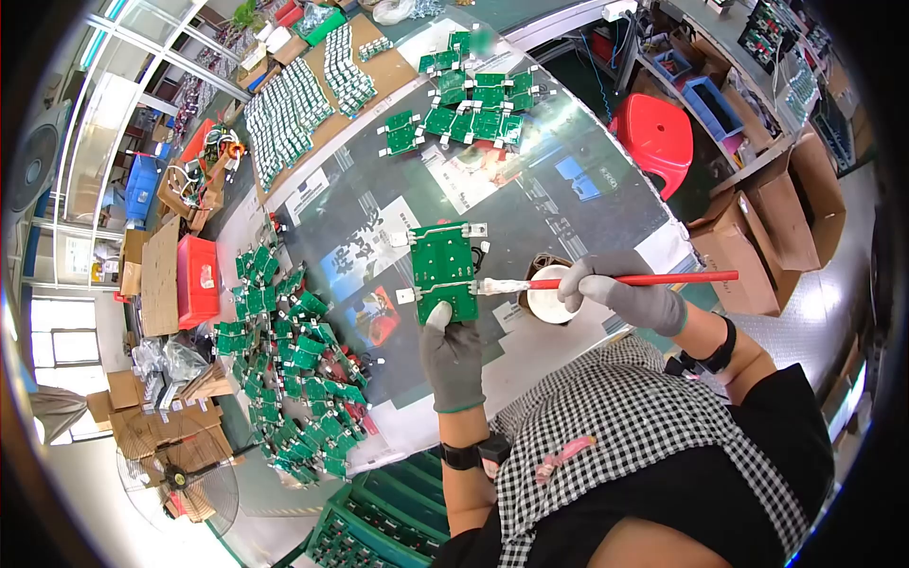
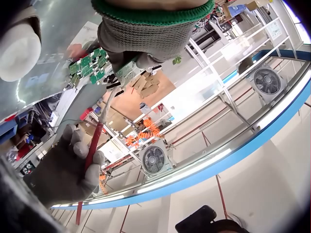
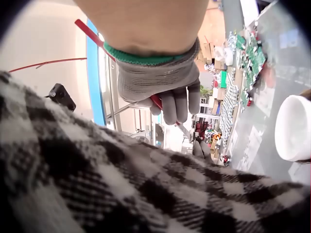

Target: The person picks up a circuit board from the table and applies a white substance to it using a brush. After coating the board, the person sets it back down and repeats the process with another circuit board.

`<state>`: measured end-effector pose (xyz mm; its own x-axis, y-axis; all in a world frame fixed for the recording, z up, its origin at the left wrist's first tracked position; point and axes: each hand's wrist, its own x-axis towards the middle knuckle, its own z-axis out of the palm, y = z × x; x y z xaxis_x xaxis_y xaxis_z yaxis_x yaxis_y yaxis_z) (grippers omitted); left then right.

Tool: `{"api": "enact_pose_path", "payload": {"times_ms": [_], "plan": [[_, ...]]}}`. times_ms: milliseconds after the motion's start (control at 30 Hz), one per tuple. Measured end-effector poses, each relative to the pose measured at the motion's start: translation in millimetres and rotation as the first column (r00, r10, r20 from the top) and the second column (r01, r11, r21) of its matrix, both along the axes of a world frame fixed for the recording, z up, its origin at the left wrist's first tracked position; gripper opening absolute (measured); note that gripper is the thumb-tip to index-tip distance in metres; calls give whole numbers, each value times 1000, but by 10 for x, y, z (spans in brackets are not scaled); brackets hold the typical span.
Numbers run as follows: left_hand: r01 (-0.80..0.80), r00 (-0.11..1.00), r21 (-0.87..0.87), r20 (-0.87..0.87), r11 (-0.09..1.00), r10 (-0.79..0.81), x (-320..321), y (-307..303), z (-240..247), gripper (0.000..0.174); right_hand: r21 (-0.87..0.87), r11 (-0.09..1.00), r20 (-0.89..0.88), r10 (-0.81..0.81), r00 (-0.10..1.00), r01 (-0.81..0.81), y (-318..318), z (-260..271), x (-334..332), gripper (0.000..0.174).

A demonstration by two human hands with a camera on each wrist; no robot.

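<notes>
Checked apron (image 1: 587, 407) nearest the camera, with a black sleeve (image 1: 791, 412) to the right of it, both just off the near edge of a dark worktop (image 1: 521, 222). Raised over the middle of that worktop, one green board (image 1: 443, 260), broad face toward the camera. Left hand (image 1: 454, 364), grey-gloved, at the board's near end: thumb laid on top, other fingers mostly hidden underneath, board pinched between. Long axis of the board running from near edge toward far edge, straight out beyond the left thumb. Right hand (image 1: 625, 292), also gloved: fingers curled narrow round the red handle of a brush (image 1: 544, 283). Brush crosswise to the board, handle end to the right, pale bristles pointing left, tip at the lower part of the board's right side; touching or just short of it, impossible to tell. Left hand nearer to the board, right hand well off to its right, partly above a white cup (image 3: 291, 128) close to the worktop's near edge. Along the left edge, a heap of boards (image 1: 303, 350); toward the far edge, a smaller cluster (image 1: 488, 90). Past the right edge, a red stool (image 1: 653, 137).
</notes>
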<state>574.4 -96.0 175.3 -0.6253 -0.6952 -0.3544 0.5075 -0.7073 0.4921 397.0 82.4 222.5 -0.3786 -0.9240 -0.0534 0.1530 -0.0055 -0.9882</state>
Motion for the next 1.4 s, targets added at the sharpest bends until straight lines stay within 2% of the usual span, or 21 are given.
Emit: {"api": "enact_pose_path", "payload": {"times_ms": [133, 233, 333, 433, 600, 667, 767, 900, 933, 967, 1033, 1100, 1133, 1167, 1200, 1233, 1267, 1300, 1367, 1400], "plan": [[-9, 1000, -32, 21, 999, 10, -7, -33, -72, 40, -9, 998, 92, -69, 993, 70, 64, -18, -93, 22], [25, 999, -52, 42, 998, -22, -63, -43, -42, 41, -44, 987, -27, -158, 987, 157, -17, 86, -143, 22], [69, 996, -53, 55, 996, -66, -123, -74, -84, 42, -105, 965, 42, -236, 971, 239, -138, 45, -315, 22], [102, 994, -46, 32, 994, -101, -193, -93, -107, 43, -45, 982, 72, -182, 981, 185, -205, 11, -380, 23], [122, 990, -61, 75, 991, -117, -383, -229, -201, 44, 22, 963, 103, -271, 957, 270, -225, -301, -615, 22], [93, 992, -52, 84, 994, -89, -457, -364, -376, 44, 56, 945, 134, -328, 935, 323, -157, -353, -667, 22], [58, 996, 100, 54, 993, -64, -807, -693, -730, 32, 99, 912, 135, -409, 902, 399, -94, -439, -730, 23], [100, 995, 95, -18, 990, -99, -1321, -1198, -1598, 26, 93, 889, 62, -454, 889, 448, -112, -437, -688, 25], [165, 986, 77, -6, 983, -165, -1441, -1300, -1887, 26, 94, 889, 59, -454, 889, 448, -120, -399, -677, 25], [216, 976, 63, 16, 974, -217, -1488, -1351, -2088, 27, 99, 895, 63, -441, 895, 435, -135, -371, -657, 25], [177, 943, 73, 274, 981, -191, -1523, -1182, -1850, 20, 112, 881, 46, -467, 883, 460, -125, -300, -637, 25], [75, 903, -8, 425, 997, -64, -1299, -1040, -1651, 18, 96, 880, -7, -467, 884, 465, -14, -315, -646, 26], [42, 869, -50, 495, 998, -12, -1164, -1028, -1610, 18, 100, 881, -16, -464, 886, 463, 44, -331, -649, 27], [163, 653, -408, 727, 898, 212, -866, -1057, -1591, 22, 101, 878, -25, -468, 883, 468, 109, -363, -649, 27], [394, 392, -624, 778, 675, 490, -470, -1082, -1570, 27, 104, 882, -54, -457, 888, 460, 193, -415, -655, 28], [331, 246, -791, 599, 514, 762, -64, -1144, -1726, 31, 100, 885, -36, -453, 891, 454, 235, -441, -593, 28], [312, 81, -901, 341, 301, 937, 322, -1223, -1823, 34, 97, 886, -20, -454, 891, 454, 265, -444, -565, 29], [296, 66, -877, 415, 379, 908, 803, -1316, -1662, 35, 94, 883, -8, -462, 887, 460, 290, -440, -534, 29], [287, -401, -770, 444, 570, 802, 1223, -1263, -1247, 37, 126, 884, 6, -454, 891, 449, 284, -445, -463, 30], [379, -426, -674, 481, 634, 766, 1428, -1263, -1281, 36, 133, 888, 14, -446, 895, 440, 242, -436, -414, 30]]}}
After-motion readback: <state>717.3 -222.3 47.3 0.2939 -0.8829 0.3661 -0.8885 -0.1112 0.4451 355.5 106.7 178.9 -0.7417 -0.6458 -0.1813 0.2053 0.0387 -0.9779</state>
